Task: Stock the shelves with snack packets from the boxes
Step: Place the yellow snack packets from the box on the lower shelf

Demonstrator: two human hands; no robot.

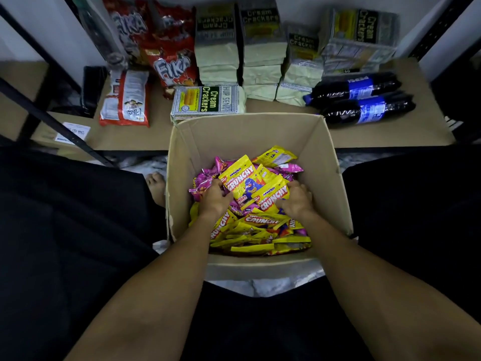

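Premises appeared to be a small shop or stockroom. A metal-framed shelf (390, 131) carried cracker packs (261, 48) in rows, red snack bags (171, 61) and cola bottles (359, 87). An open carton (247, 131) of packets (242, 183) stood before it.

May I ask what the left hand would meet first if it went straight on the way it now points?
Most likely the yellow Crunchy packet with the blue monster: the left hand points forward and right, its curled fingers at that packet's edge.
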